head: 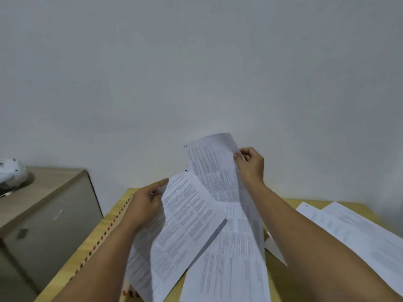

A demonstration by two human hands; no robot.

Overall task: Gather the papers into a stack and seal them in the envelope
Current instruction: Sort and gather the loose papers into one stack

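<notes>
While both hands are raised above the wooden table (283,202), printed sheets are held in each. A sheet marked 7 (185,216) is pinched at its upper left edge by the left hand (146,201), fingers curled round it. A sheet marked 2 (212,168) is gripped at its upper right edge by the right hand (250,164). More papers (357,232) are spread on the table's right part. An envelope (104,232) with a red-and-dark striped border is seen along the table's left edge, partly hidden by the left forearm. A grey cabinet (50,205) stands left of the table.
</notes>
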